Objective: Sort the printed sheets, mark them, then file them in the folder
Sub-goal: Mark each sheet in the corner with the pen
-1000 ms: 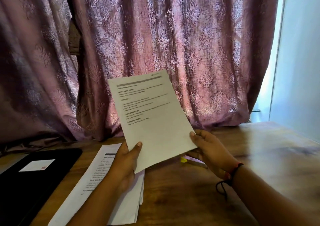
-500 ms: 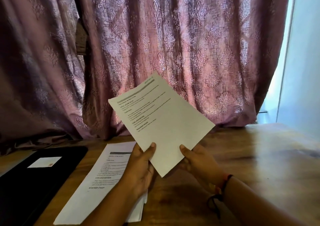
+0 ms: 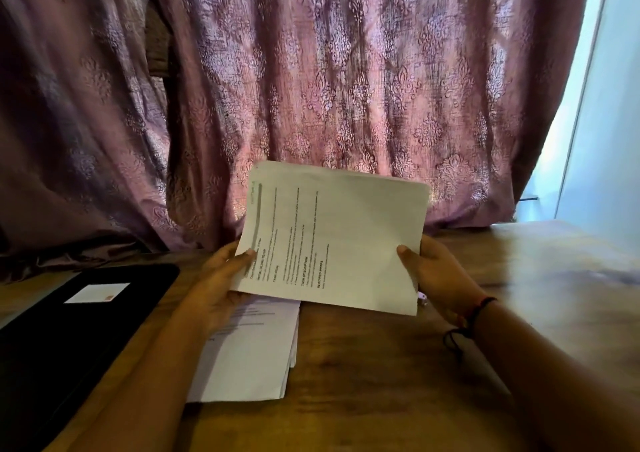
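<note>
Printed white paper sheet (image 3: pixel 346 244), turned sideways so that its text lines run up and down, is held tilted above the brown wooden tabletop (image 3: pixel 381 399), in front of the mauve patterned curtain (image 3: pixel 311 71). Left hand (image 3: pixel 221 278) holds the sheet's left edge, with the thumb on the printed face and the fingers behind. Right hand (image 3: pixel 440 271) holds the right edge in the same grip, thumb in front and fingers behind. Both grips are closed on the sheet and on nothing else. Whether a second sheet lies behind the first cannot be told.

Status of the task:

1. Sorting: judged in progress. A loose stack of white printed sheets (image 3: pixel 256 358) lies flat on the tabletop, below the left hand and partly under the held sheet's lower edge. Only this one stack is in view, so how many sheets are already sorted cannot be told.

2. Marking: judged not started. No pen mark shows on the held sheet or on the top of the stack. A small pale object (image 3: pixel 420 297) lies on the tabletop just under the sheet's lower right corner. It is too hidden to identify as a marker.

3. Filing: not done. The flat black folder (image 3: pixel 69 341) with a white label (image 3: pixel 97 293) lies to the left of the stack and appears closed. No sheet is seen in it.
</note>
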